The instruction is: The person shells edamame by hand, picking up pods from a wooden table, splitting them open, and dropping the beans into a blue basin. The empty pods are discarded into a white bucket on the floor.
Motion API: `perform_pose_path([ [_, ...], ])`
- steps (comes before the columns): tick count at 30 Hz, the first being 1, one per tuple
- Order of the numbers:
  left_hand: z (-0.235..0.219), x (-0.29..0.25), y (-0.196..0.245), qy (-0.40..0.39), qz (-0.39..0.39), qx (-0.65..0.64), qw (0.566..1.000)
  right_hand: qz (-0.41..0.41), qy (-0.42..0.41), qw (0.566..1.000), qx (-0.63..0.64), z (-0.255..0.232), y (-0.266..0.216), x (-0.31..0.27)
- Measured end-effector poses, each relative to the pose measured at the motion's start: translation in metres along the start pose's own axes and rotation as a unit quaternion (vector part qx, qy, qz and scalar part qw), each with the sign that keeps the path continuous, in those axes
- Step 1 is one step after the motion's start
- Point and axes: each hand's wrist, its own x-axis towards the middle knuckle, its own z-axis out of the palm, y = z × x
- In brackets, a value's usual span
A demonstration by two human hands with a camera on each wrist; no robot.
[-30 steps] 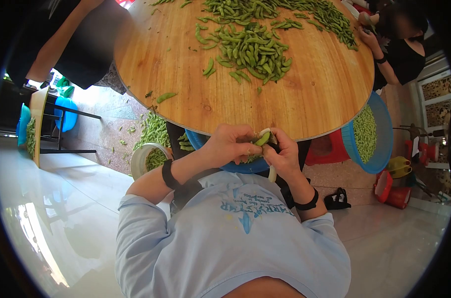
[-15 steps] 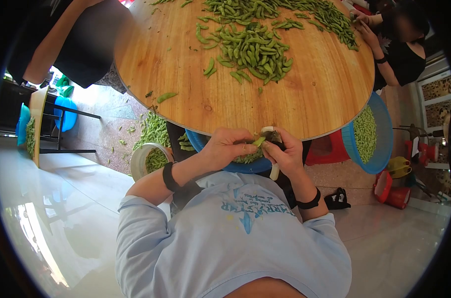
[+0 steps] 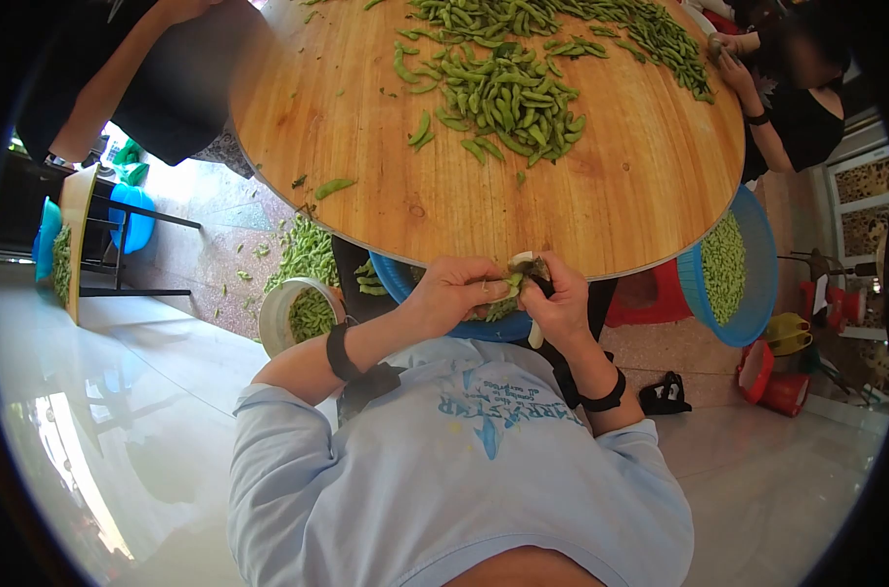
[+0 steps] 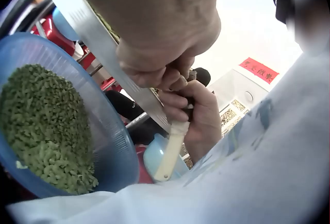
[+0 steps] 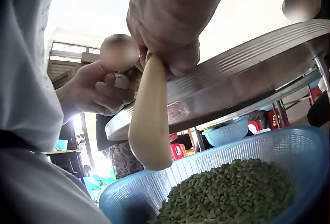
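My hands meet in front of me at the table's near edge, over a blue basket. The left hand [image 3: 459, 292] pinches a green bean pod [image 3: 513, 282] between thumb and fingers. In the right hand [image 3: 560, 301] is a tool with a cream handle [image 5: 150, 121], which sticks out below the fist; its working end is hidden among the fingers. A pale wrap [image 3: 526, 259] shows at a right fingertip. Shelled green beans [image 4: 49, 126] fill much of the blue basket [image 4: 116, 147] beneath.
A pile of bean pods [image 3: 513, 98] lies on the round wooden table [image 3: 366, 157]. Another basket of beans [image 3: 725, 269] stands at the right, a white bucket [image 3: 276, 318] at the left. One person [image 3: 801, 108] sits across on the right, another stands at the left.
The hands stay close together at the table edge. The pod between them has turned and shows less of itself than a second ago. The person at the right has brought both hands together.
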Motion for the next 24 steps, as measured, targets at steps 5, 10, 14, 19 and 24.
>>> perform_pose_path([
  [5, -0.004, -0.002, 0.003, -0.01, -0.103, -0.066, 0.992, -0.01, -0.012, 1.0, -0.003, -0.003, 0.003, -0.002],
  [10, -0.001, -0.004, -0.006, -0.027, -0.095, -0.154, 0.983, 0.023, -0.05, 0.994, 0.097, -0.008, 0.006, -0.004],
  [14, -0.002, -0.005, 0.004, 0.006, -0.073, -0.035, 0.997, -0.039, -0.035, 0.998, -0.026, -0.006, 0.004, -0.003],
  [19, -0.001, -0.005, -0.002, -0.016, -0.009, 0.115, 0.993, -0.108, -0.076, 0.978, -0.161, -0.014, -0.006, 0.001],
  [24, 0.005, -0.004, 0.002, -0.043, -0.072, 0.067, 0.994, -0.083, -0.088, 0.981, -0.15, -0.017, -0.01, -0.001],
])
